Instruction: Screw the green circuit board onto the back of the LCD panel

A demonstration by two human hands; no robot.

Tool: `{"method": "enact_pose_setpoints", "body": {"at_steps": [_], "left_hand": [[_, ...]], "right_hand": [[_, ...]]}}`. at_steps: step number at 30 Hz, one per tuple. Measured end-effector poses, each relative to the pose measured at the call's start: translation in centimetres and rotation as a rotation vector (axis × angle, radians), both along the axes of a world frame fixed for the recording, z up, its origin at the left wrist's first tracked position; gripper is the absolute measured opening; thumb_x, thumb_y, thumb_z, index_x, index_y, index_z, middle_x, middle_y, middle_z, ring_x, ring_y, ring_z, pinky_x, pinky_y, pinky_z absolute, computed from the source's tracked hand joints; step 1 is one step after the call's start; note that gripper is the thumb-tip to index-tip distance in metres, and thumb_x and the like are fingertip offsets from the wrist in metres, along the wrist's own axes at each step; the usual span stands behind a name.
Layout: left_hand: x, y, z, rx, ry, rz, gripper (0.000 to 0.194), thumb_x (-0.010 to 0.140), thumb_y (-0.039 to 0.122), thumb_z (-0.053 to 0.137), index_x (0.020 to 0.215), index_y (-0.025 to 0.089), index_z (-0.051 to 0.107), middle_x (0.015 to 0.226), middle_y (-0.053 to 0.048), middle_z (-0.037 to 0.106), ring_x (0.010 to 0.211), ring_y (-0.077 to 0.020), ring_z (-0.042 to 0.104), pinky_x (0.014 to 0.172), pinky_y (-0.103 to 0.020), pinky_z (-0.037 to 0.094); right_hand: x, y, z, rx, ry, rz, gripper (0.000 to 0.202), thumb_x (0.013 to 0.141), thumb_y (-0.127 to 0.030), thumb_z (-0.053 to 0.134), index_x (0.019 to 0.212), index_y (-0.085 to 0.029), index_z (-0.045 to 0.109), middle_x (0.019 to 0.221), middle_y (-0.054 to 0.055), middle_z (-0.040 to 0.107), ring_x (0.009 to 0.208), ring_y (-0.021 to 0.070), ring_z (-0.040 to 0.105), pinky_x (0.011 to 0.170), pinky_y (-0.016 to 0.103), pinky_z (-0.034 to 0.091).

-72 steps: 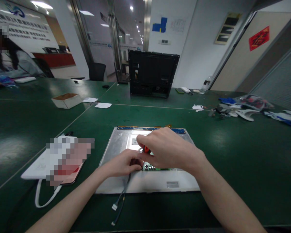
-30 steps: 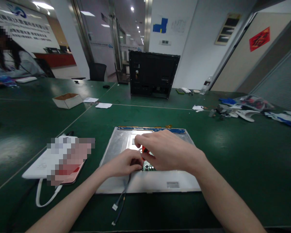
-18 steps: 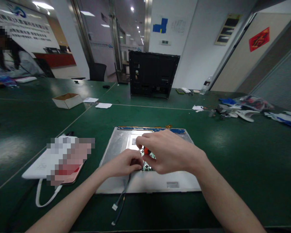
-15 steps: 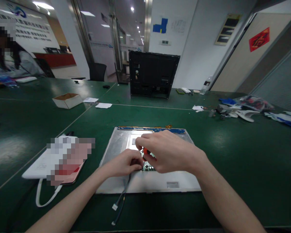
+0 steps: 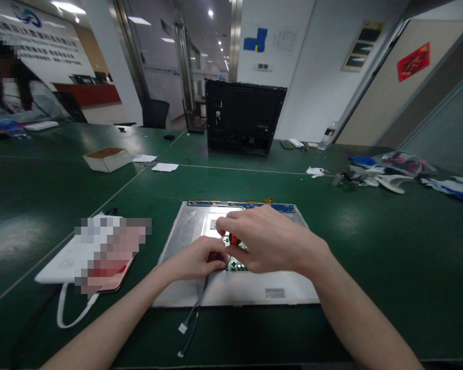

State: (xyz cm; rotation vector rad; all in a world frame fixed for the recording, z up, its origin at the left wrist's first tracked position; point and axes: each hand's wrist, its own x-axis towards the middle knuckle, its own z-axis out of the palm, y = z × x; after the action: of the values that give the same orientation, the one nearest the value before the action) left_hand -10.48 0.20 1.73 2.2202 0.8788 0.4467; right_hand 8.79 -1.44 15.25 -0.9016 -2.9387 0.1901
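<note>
Lower centre of the frame, the right grip [image 5: 268, 239] is curled round a red tool [image 5: 234, 240] above the board [image 5: 237, 266] on the panel [image 5: 250, 289]; the left grip [image 5: 196, 258] sits beside it — hold hidden, cannot tell. A tilted tool could slip — scraping the board.

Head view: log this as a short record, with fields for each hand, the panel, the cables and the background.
Left hand: fingertips at the circuit board; grip hidden
Right hand: curled around a red-and-black tool, tip hidden
Metal panel: flat on the green table, blue strip along its far edge
Cables: run from near the left hand over the panel's near edge, connectors hanging free
Background: black housing standing; open box left of it
</note>
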Motion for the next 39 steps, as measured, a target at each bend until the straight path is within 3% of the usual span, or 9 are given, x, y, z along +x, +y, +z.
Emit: {"method": "enact_pose_setpoints", "body": {"at_steps": [5,12,21,29,39], "left_hand": [[0.06,-0.14,0.25,-0.018,0.033,0.015,0.008,0.081,0.023,0.061,0.080,0.016,0.065,0.085,-0.003,0.065,0.081,-0.0179,0.058,0.068,-0.026,0.045],[0.06,0.06,-0.16,-0.029,0.005,-0.010,0.005,0.079,0.018,0.061,0.082,0.016,0.065,0.085,-0.002,0.065,0.077,-0.0161,0.059,0.067,-0.025,0.045],[0.13,-0.19,0.46,-0.014,0.042,0.023,0.005,0.079,0.020,0.062,0.079,0.016,0.064,0.087,-0.003,0.065,0.082,-0.0179,0.058,0.070,-0.026,0.045],[0.10,0.09,-0.13,-0.033,-0.004,-0.018,0.007,0.080,0.019,0.061,0.084,0.016,0.065,0.085,-0.002,0.066,0.078,-0.0166,0.059,0.070,-0.027,0.046],[0.15,-0.23,0.60,-0.052,0.052,0.026,0.006,0.080,0.019,0.060,0.080,0.015,0.064,0.084,-0.003,0.065,0.077,-0.0167,0.059,0.066,-0.025,0.046]], "right_hand": [[-0.05,-0.05,-0.13,-0.004,-0.011,0.045,0.015,0.080,-0.021,0.057,0.093,-0.018,0.051,0.086,0.003,0.063,0.069,0.0137,0.053,0.053,0.025,0.027],[-0.29,0.19,-0.35,0.060,-0.001,-0.034,0.009,0.088,-0.027,0.049,0.090,-0.019,0.053,0.078,0.002,0.065,0.066,0.0144,0.054,0.052,0.026,0.025],[0.05,-0.19,-0.22,0.017,0.005,0.046,0.018,0.080,-0.021,0.055,0.097,-0.018,0.050,0.086,0.003,0.063,0.067,0.0144,0.052,0.051,0.026,0.027],[-0.33,0.10,-0.53,0.064,-0.031,-0.071,0.016,0.089,-0.030,0.048,0.100,-0.019,0.051,0.082,0.004,0.065,0.069,0.0163,0.057,0.052,0.026,0.027],[0.01,-0.27,-0.44,0.034,0.008,0.049,0.019,0.081,-0.021,0.054,0.099,-0.019,0.049,0.087,0.003,0.064,0.069,0.0149,0.054,0.051,0.026,0.028]]}}
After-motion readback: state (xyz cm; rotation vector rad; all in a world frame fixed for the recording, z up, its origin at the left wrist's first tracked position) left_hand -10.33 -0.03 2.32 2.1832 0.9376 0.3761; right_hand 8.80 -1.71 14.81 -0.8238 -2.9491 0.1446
